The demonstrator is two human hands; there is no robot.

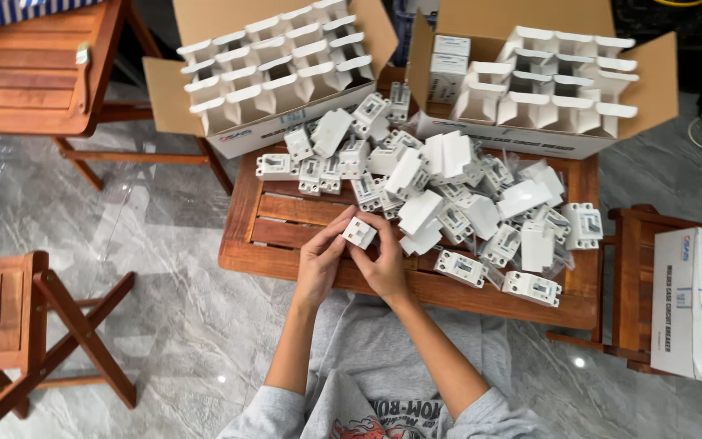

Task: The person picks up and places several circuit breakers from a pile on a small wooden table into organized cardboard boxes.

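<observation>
Head view: my left hand (318,260) and right hand (383,264) meet at table's (286,244) near edge, forearms angled inward, fingertips of both pinching small white breaker (359,232). Breaker pile (448,195) at 2 o'clock; open cartons (278,73) at 12.

Both hands met just below the centre of the frame, closed in a shared grip.

Left hand (321,258) raised from the lower middle, forearm bare and angled up to the right, fingers curled inward, thumb stretched toward the right hand. Right hand (381,262) mirrored, forearm bare and slanting up to the left from the lower right of centre, fingertips pinched beside the left thumb. Grey sleeves pushed back to the elbows at the bottom edge.
</observation>
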